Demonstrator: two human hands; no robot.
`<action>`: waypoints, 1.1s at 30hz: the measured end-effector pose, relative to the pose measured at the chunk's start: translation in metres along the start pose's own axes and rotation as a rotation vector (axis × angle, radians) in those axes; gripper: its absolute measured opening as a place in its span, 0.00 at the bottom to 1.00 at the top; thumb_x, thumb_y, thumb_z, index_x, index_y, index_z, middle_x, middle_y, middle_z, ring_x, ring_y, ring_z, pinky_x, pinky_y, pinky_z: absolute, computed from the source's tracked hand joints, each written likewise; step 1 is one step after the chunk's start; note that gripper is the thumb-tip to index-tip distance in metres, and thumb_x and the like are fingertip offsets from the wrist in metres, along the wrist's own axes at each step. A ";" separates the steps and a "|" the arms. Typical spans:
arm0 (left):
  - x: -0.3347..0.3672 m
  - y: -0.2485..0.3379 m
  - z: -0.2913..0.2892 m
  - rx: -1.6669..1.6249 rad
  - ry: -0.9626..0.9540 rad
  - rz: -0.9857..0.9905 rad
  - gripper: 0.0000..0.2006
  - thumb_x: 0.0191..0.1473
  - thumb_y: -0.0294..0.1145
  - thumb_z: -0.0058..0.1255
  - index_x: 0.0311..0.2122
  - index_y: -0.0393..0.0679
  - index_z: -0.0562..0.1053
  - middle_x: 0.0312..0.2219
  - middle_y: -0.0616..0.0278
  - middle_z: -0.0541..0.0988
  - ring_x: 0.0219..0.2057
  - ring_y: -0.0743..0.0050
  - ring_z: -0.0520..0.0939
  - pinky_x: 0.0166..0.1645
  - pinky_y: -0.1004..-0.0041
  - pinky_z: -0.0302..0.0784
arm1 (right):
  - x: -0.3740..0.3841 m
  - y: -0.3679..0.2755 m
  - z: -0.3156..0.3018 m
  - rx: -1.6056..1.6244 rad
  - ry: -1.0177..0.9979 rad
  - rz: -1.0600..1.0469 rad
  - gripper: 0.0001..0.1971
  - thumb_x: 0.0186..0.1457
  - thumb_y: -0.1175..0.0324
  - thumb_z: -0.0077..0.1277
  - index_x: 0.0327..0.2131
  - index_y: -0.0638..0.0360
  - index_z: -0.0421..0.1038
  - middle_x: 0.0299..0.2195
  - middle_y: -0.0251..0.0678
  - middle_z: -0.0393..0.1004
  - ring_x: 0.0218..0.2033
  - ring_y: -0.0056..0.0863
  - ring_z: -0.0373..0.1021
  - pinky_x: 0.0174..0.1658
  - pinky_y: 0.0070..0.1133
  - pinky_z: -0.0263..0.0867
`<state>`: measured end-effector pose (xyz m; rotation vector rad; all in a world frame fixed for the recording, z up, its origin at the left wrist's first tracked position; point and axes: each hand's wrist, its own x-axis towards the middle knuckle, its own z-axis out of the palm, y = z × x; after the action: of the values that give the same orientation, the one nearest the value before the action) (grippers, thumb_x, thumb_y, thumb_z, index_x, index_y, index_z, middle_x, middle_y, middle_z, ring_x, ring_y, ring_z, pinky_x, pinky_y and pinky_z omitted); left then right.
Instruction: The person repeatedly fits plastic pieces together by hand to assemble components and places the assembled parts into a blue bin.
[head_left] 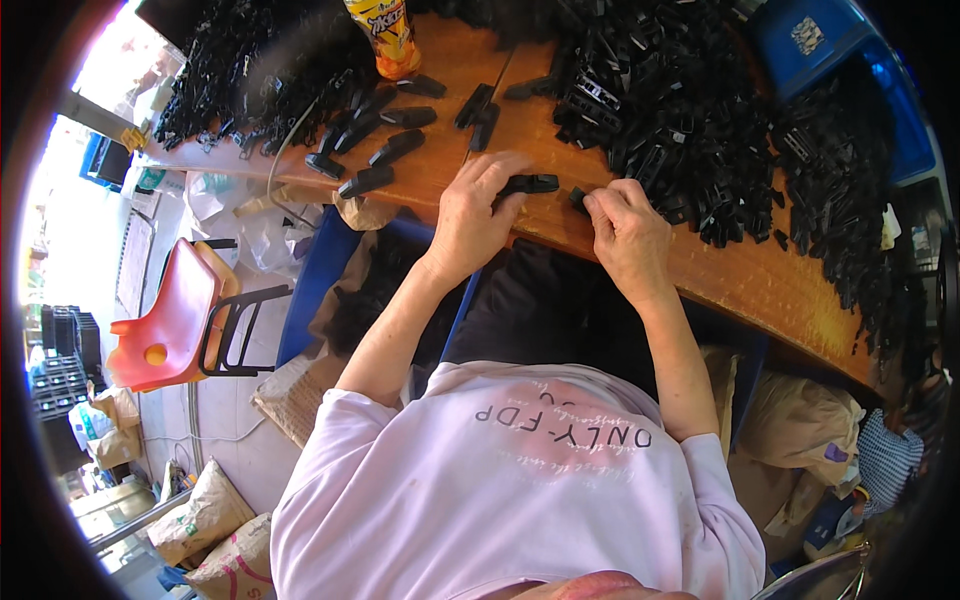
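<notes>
I have the long black part (535,184) in my left hand (468,222), above the near side of the table (556,222). My thumb and fingers are bent around its left end, parted only by its thickness, and its right end juts toward my other hand. Those fingertips are blurred, so I cannot tell where each one presses. On my right hand (630,232), thumb and forefinger are drawn nearly together at what looks like a small dark piece (578,199); most of it is hidden, so I cannot tell its shape. The two pieces are apart, with table wood showing between them.

In my judgement, the left grip should be the steady one, leaving that free end exposed, while the right does the fine adjusting with a light pinch. With my hands so close to the near edge, working low and slightly farther in would catch a dropped piece. I would also steer clear of the black heap (655,110) at far right, where small dark bits would vanish, and the loose black parts (405,116) at far left.
</notes>
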<state>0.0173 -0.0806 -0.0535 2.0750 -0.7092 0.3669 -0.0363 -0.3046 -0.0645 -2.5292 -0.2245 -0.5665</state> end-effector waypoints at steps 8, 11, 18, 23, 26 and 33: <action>0.001 0.000 -0.002 -0.111 -0.118 -0.110 0.18 0.53 0.18 0.62 0.51 0.38 0.82 0.43 0.55 0.84 0.40 0.67 0.87 0.42 0.71 0.88 | 0.002 0.005 0.002 0.207 0.098 -0.102 0.09 0.59 0.69 0.64 0.41 0.61 0.78 0.38 0.37 0.79 0.38 0.41 0.79 0.37 0.34 0.75; 0.002 -0.001 -0.005 -0.132 -0.172 -0.188 0.18 0.54 0.18 0.63 0.51 0.37 0.81 0.42 0.57 0.83 0.36 0.75 0.86 0.36 0.75 0.90 | 0.006 0.003 -0.001 0.214 0.042 -0.152 0.09 0.58 0.70 0.65 0.40 0.62 0.79 0.36 0.39 0.81 0.37 0.42 0.79 0.38 0.33 0.75; 0.001 -0.003 -0.004 -0.142 -0.175 -0.192 0.18 0.54 0.18 0.63 0.51 0.36 0.81 0.42 0.57 0.83 0.36 0.73 0.87 0.35 0.74 0.90 | 0.000 -0.001 0.009 0.327 0.144 -0.172 0.08 0.55 0.72 0.67 0.37 0.62 0.80 0.35 0.40 0.82 0.35 0.42 0.79 0.39 0.32 0.75; 0.003 -0.004 -0.001 -0.157 -0.149 -0.238 0.17 0.51 0.27 0.67 0.48 0.47 0.84 0.36 0.60 0.87 0.41 0.60 0.83 0.50 0.64 0.78 | 0.007 0.002 0.011 0.274 0.184 -0.266 0.08 0.52 0.73 0.67 0.35 0.63 0.79 0.33 0.40 0.81 0.36 0.42 0.78 0.39 0.34 0.75; 0.006 -0.011 0.004 -0.223 -0.147 -0.212 0.17 0.51 0.26 0.66 0.48 0.46 0.84 0.37 0.60 0.87 0.40 0.59 0.83 0.49 0.64 0.78 | 0.016 -0.006 0.020 0.204 0.132 -0.317 0.08 0.50 0.72 0.68 0.33 0.62 0.78 0.31 0.39 0.78 0.34 0.42 0.76 0.37 0.35 0.73; -0.033 0.013 -0.054 0.101 -0.174 -0.203 0.17 0.49 0.20 0.63 0.47 0.43 0.83 0.42 0.60 0.87 0.47 0.56 0.84 0.55 0.63 0.76 | -0.024 -0.014 -0.008 0.111 0.231 -0.353 0.14 0.51 0.69 0.69 0.41 0.58 0.81 0.37 0.36 0.79 0.35 0.39 0.77 0.35 0.32 0.74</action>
<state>-0.0169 -0.0303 -0.0313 2.2712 -0.5834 0.1108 -0.0650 -0.2979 -0.0623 -2.3038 -0.6049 -0.9482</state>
